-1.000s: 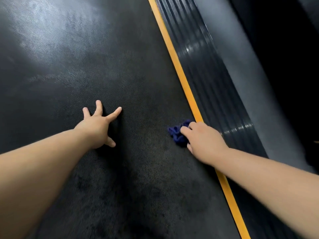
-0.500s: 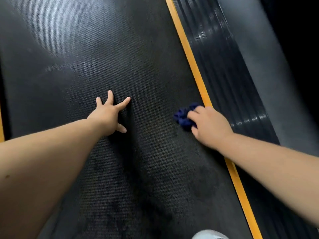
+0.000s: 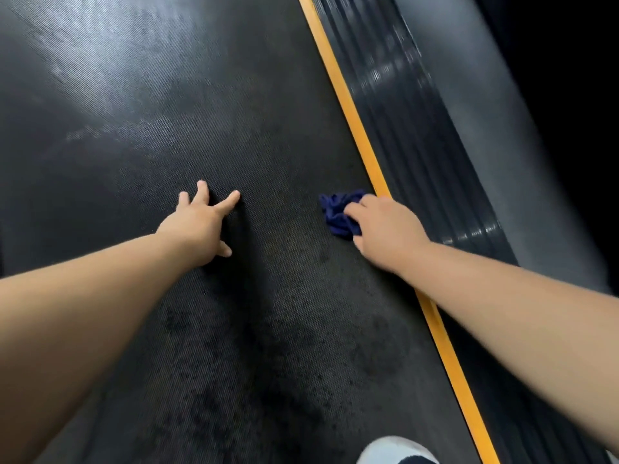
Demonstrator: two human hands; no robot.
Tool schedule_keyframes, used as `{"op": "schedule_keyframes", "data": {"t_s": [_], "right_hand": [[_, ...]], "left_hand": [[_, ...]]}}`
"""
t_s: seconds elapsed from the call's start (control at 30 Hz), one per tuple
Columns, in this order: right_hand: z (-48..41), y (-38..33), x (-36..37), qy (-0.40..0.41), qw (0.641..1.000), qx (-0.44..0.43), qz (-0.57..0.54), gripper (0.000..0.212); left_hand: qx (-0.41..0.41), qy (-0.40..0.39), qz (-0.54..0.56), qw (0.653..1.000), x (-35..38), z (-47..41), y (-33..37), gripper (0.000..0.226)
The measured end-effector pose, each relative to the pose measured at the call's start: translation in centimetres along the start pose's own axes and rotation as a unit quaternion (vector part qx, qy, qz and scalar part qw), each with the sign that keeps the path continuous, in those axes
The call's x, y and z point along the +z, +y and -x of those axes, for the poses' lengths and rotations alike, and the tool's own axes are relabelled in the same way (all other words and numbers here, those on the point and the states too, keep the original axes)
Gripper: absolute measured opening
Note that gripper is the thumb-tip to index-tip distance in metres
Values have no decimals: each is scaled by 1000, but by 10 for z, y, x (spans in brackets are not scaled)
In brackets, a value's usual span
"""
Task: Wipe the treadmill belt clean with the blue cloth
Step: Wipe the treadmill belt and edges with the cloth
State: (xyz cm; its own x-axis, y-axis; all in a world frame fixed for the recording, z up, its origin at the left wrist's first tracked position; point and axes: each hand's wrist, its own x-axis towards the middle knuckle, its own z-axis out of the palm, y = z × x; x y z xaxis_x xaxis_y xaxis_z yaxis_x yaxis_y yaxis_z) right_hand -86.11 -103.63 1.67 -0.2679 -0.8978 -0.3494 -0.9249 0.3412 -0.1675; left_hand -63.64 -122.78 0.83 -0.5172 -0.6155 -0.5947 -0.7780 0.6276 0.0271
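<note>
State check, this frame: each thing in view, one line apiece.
belt: pale haze at the far end, dark blotches nearer.
cloth: bunched, on belt beside yellow stripe.
right hand: grips cloth.
left hand: fingers spread, flat on belt.
shoe: on belt, cut off by the frame's bottom edge.

Matt, finely textured rubbery treadmill belt (image 3: 234, 112), crumpled soft blue cloth (image 3: 338, 212), glossy ribbed side rail (image 3: 418, 155)
</note>
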Motion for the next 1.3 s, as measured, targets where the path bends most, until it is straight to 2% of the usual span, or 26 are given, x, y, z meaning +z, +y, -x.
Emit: {"op": "schedule_keyframes", "data": {"t_s": [0.07, 0.13, 0.2, 0.27, 0.33, 0.43, 0.5, 0.57, 0.63, 0.8, 0.87, 0.93, 1.0, 1.17, 1.23, 1.3], "right_hand": [[28, 4, 2, -27, 999, -15, -41, 36], [54, 8, 3, -22, 993, -7, -118, 41], [72, 14, 5, 39, 984, 25, -170, 44], [83, 32, 7, 121, 976, 67, -171, 46], [92, 53, 9, 141, 974, 107, -137, 46], [98, 69, 20, 89, 988, 114, -63, 50], [98, 70, 30, 61, 991, 110, -37, 53], [97, 70, 36, 51, 992, 111, -27, 54], [97, 71, 39, 45, 993, 107, -22, 55], [97, 70, 40, 29, 993, 113, -21, 55], [95, 70, 40, 25, 993, 114, -23, 55], [95, 72, 39, 24, 993, 109, -35, 54], [96, 73, 39, 25, 993, 103, -45, 54], [97, 71, 36, 23, 993, 105, -51, 54], [97, 72, 36, 20, 993, 107, -50, 54], [96, 71, 36, 20, 993, 108, -47, 55]], "left_hand": [[82, 43, 12, 996, 1, 15, 21, 103], [178, 64, 58, 980, 2, 32, 59, 100], [261, 75, 77, 959, 8, 43, 104, 96], [300, 72, 63, 949, 24, 43, 145, 90], [277, 69, 57, 957, 43, 40, 177, 80], [211, 182, 112, 954, 67, 45, 202, 54], [247, 237, 102, 934, 88, 56, 203, 39], [312, 248, 64, 915, 102, 64, 189, 30], [345, 244, 9, 906, 101, 63, 171, 27], [340, 201, -74, 916, 56, 38, 178, 34], [283, 194, -37, 938, 32, 17, 181, 33], [187, 208, 42, 959, 10, -7, 175, 34], [165, 207, 81, 961, 10, -10, 177, 39], [304, 108, 80, 943, 68, 62, 198, 40], [372, 72, 23, 925, 67, 57, 184, 40], [375, 86, -13, 923, 47, 32, 165, 37]]}}
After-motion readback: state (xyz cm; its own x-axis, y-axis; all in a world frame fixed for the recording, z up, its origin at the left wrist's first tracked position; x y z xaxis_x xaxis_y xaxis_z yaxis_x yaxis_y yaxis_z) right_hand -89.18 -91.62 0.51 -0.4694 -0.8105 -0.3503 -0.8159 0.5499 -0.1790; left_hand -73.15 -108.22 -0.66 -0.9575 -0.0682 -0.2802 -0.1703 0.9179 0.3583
